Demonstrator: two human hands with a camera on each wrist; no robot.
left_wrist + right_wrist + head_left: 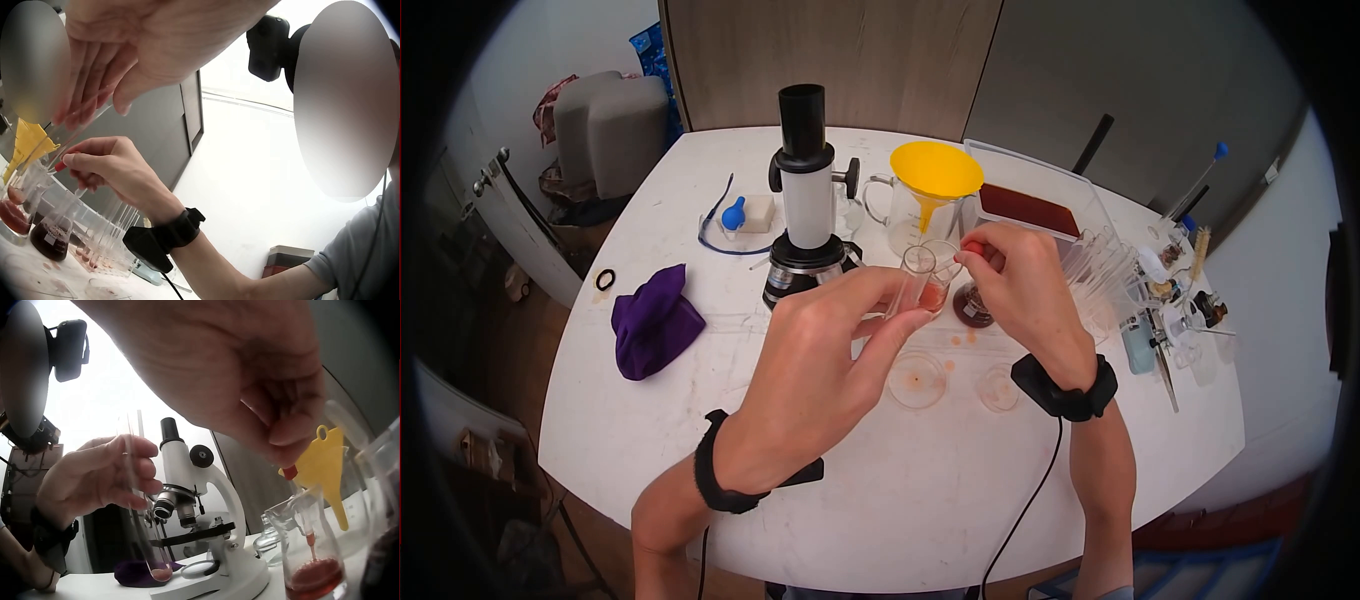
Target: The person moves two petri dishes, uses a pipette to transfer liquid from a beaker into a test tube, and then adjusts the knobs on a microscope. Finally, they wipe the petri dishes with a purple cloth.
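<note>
A glass test tube (916, 268) is held upright between the thumb and fingers of my left hand (825, 345). A little pinkish liquid lies at the bottom of this tube (156, 565) in the right wrist view. My right hand (1035, 295) pinches the red bulb (289, 472) of a dropper over a glass vessel (294, 519). Inside the vessel, the dropper's lower end holds red liquid, above more red liquid (317, 579). The vessel stands beside a flask of dark red liquid (51, 239).
A microscope (808, 205) stands behind my left hand, with a purple cloth (655, 325) to its left. A yellow funnel (935, 170) sits in a glass jug. Test tubes (1105, 265) and a clear bin (1050, 170) are at the right. Two glass dishes (917, 392) lie in front.
</note>
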